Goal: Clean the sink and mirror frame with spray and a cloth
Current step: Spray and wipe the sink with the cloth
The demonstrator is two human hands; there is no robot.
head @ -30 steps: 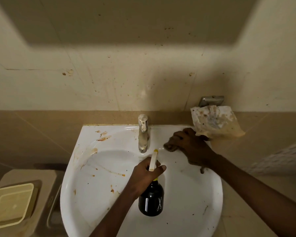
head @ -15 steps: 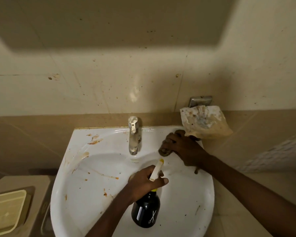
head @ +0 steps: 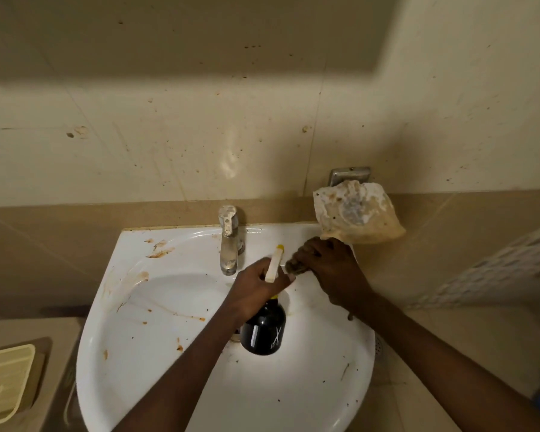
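Note:
A white sink [head: 156, 353] with brown stains on its left side fills the lower middle of the head view. My left hand [head: 256, 291] grips the neck of a black spray bottle [head: 264, 330] over the basin, its pale nozzle [head: 275, 263] pointing up and away. My right hand [head: 331, 266] presses a dark brown cloth [head: 295, 267] onto the sink's rear rim, right of the stained metal tap [head: 229, 241]. The cloth is mostly hidden under my fingers. The mirror frame is not in view.
A stained soap dish [head: 357, 215] juts from the wall on a metal bracket [head: 349, 175], just above my right hand. A cream plastic container [head: 5, 381] sits on a low surface at the lower left. The tiled wall [head: 200, 135] is speckled with dirt.
My left hand has lifted the spray bottle up toward the tap and my right hand. My right hand with the cloth stays at the rear rim. The camera has shifted slightly.

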